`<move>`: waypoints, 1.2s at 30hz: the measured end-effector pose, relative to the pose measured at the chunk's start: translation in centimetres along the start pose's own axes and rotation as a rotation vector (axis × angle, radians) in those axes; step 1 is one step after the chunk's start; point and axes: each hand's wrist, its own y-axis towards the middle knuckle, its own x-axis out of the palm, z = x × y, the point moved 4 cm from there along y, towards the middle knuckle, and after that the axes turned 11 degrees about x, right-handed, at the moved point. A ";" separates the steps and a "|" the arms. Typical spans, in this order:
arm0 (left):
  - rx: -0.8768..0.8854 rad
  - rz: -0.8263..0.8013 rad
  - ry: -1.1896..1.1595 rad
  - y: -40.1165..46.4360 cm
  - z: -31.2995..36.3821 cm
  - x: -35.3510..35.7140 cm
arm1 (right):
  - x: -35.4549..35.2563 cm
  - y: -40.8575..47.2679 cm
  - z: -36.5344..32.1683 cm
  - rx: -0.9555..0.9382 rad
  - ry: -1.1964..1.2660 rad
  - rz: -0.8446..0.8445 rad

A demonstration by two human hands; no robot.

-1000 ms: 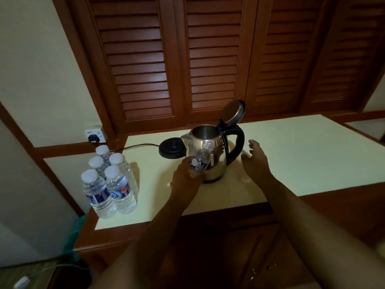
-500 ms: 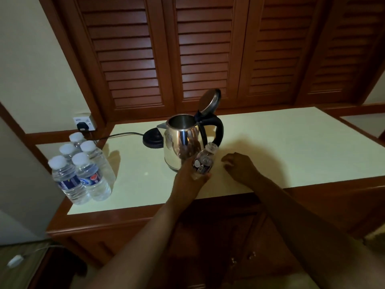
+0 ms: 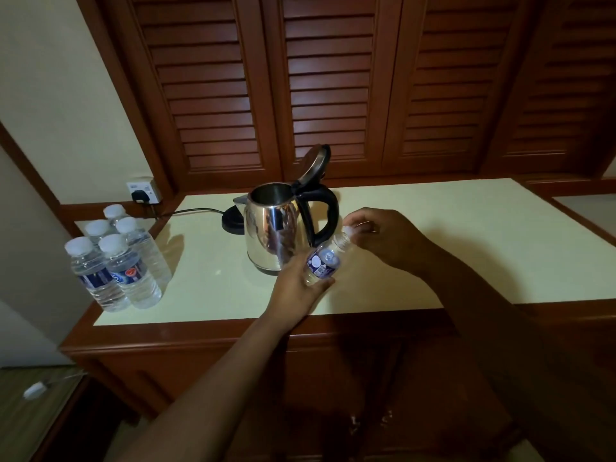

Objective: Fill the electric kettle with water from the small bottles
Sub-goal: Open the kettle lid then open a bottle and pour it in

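Clear plastic is what our left hand (image 3: 300, 288) holds: it grips one small bottle (image 3: 325, 260) by the lower body, in the middle of the frame, tilted so the neck points to the upper right. Our right hand (image 3: 388, 236) has its fingers curled around the white cap (image 3: 348, 231) and pinches it. We judge that the cap is about to be unscrewed, so this bottle is not yet poured. The bottle looks transparent, with a blue and white label; how much water is inside we cannot tell.

Just behind the bottle stands the steel kettle (image 3: 275, 228), upright on the pale countertop (image 3: 433, 248), off its black base (image 3: 233, 221), which lies beside it to the left. Its lid (image 3: 315, 165) is already lifted open, so the mouth is ready for pouring. We cannot see any water in it.

At the left of the frame five more bottles (image 3: 116, 258) stand together, all capped and apparently full. So most of the filling is left to do.
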 end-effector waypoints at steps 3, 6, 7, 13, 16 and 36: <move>0.015 0.000 0.021 0.1 -0.2 0.1 | 0.6 0.4 -0.1 0.024 -0.075 -0.005; 0.021 0.003 0.016 0.0 -0.2 -0.1 | 0.9 0.6 -0.3 0.021 -0.128 -0.018; 0.025 0.007 0.015 0.0 -0.1 -0.2 | 1.0 0.6 -0.3 0.014 -0.141 -0.029; 0.062 0.024 0.023 0.1 -0.5 -0.8 | 1.5 1.0 -0.8 -0.011 -0.175 -0.036; 0.101 0.027 0.053 0.2 -0.8 -0.7 | 1.8 1.2 -0.9 0.022 -0.316 -0.013; 0.113 0.042 0.068 0.7 -1.7 -0.7 | 2.9 1.2 -1.3 0.040 -0.356 0.052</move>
